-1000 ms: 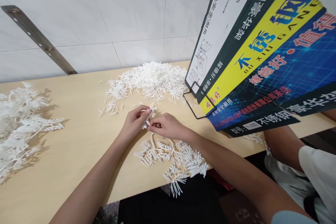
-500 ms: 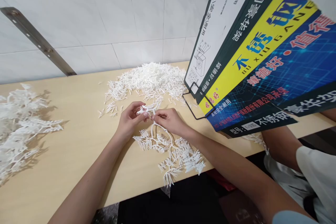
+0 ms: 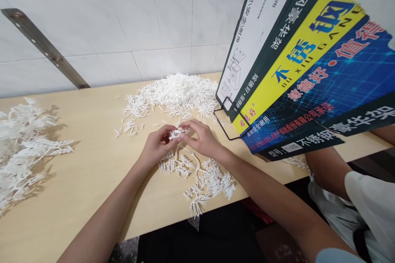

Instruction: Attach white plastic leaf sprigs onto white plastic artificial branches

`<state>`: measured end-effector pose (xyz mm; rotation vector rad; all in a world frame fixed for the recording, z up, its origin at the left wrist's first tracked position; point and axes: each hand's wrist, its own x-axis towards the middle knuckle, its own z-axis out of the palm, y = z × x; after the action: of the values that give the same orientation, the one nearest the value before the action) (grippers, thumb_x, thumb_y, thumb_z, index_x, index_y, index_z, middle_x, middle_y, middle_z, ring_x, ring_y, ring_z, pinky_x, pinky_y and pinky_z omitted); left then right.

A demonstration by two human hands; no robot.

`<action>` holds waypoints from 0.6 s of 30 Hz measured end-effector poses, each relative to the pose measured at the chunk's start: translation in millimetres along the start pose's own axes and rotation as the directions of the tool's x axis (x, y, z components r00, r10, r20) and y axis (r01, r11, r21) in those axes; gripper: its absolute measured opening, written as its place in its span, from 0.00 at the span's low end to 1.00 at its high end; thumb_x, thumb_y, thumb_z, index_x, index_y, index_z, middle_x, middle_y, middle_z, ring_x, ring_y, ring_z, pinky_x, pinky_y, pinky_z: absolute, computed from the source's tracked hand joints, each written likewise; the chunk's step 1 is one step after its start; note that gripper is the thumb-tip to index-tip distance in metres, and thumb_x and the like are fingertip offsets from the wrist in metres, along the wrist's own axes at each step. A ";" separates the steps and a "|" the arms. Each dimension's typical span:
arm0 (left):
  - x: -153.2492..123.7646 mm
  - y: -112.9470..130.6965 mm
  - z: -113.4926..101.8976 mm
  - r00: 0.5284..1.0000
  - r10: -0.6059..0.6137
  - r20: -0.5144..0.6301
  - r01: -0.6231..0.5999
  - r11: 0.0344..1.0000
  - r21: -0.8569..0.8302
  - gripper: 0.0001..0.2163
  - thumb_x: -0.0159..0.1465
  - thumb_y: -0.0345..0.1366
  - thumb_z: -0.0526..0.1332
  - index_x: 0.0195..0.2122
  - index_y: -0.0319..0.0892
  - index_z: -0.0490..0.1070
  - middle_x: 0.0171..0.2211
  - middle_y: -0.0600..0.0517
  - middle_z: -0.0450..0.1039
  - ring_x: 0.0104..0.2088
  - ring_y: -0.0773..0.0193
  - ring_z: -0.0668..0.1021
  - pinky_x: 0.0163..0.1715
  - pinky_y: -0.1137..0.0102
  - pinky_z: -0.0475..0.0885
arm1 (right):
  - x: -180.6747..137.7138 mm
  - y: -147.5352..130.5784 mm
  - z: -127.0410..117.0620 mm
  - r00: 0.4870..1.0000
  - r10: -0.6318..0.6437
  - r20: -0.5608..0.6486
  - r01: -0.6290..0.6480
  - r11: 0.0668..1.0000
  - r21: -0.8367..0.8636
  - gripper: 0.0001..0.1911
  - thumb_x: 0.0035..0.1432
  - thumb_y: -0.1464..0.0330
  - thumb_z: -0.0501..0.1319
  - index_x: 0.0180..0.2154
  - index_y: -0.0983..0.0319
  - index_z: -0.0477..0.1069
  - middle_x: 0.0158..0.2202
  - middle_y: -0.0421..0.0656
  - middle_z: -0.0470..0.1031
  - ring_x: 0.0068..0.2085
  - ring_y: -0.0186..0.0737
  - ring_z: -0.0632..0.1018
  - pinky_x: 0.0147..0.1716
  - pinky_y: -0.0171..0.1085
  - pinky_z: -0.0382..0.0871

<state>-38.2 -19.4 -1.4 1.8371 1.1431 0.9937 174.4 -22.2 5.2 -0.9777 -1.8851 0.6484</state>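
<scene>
My left hand (image 3: 158, 143) is closed on a clump of small white plastic pieces on a branching stem. Right beside it, my right hand (image 3: 199, 137) pinches at the same clump, fingertips nearly meeting the left thumb. From under the hands a white branched plastic sprue (image 3: 197, 172) trails over the table toward its front edge, with rows of thin prongs along its arms. Just beyond my fingers lies a wide heap of loose white slivers (image 3: 179, 92). What sits between the fingertips is partly hidden.
More white branched sprues (image 3: 24, 148) are piled at the left of the table (image 3: 92, 131). A printed cardboard box panel (image 3: 296, 70) leans in a black wire stand (image 3: 230, 125) at the right. Behind it, another person's arm (image 3: 328, 172) shows. A metal bracket (image 3: 46, 49) is fixed to the tiled wall.
My right hand has shifted up over the clump, its fingers now reaching across toward my left hand. The sprue below has moved slightly left. The view has moved a little.
</scene>
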 end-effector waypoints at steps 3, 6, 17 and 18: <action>-1.2 0.1 -0.4 0.999 0.051 -0.005 -0.051 0.998 0.022 0.19 0.64 0.43 0.70 0.54 0.46 0.72 0.26 0.59 0.63 0.26 0.68 0.67 0.26 0.73 0.60 | 2.5 7.8 4.4 0.989 0.128 0.069 -0.133 0.987 0.089 0.06 0.65 0.65 0.65 0.41 0.60 0.77 0.41 0.43 0.83 0.43 0.42 0.82 0.44 0.40 0.73; -2.2 0.5 -1.6 0.998 0.058 0.011 -0.057 0.997 -0.050 0.22 0.63 0.43 0.71 0.56 0.46 0.71 0.27 0.59 0.66 0.28 0.67 0.70 0.28 0.73 0.64 | 3.8 14.1 7.2 0.981 0.185 0.059 -0.194 0.947 0.254 0.08 0.64 0.64 0.66 0.42 0.61 0.77 0.37 0.41 0.82 0.40 0.41 0.82 0.43 0.39 0.73; -0.1 5.0 -7.1 1.000 -0.007 0.020 0.009 0.993 -0.121 0.14 0.68 0.47 0.66 0.40 0.41 0.82 0.32 0.50 0.77 0.33 0.62 0.75 0.34 0.69 0.66 | 5.0 9.9 3.4 0.969 0.238 0.071 -0.243 0.849 0.468 0.08 0.63 0.63 0.66 0.39 0.61 0.72 0.31 0.40 0.78 0.35 0.38 0.79 0.40 0.38 0.70; 0.5 5.3 -7.5 1.000 0.015 0.019 -0.013 0.995 -0.098 0.14 0.69 0.47 0.65 0.39 0.41 0.81 0.33 0.50 0.77 0.34 0.62 0.74 0.35 0.69 0.66 | 5.0 9.2 2.5 0.969 0.234 0.083 -0.245 0.849 0.468 0.08 0.63 0.63 0.66 0.38 0.61 0.72 0.31 0.39 0.77 0.36 0.38 0.78 0.40 0.38 0.70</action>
<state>-42.8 -19.3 6.5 1.7758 1.0524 1.0194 174.0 -13.1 -0.5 -0.8825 -1.5192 1.2125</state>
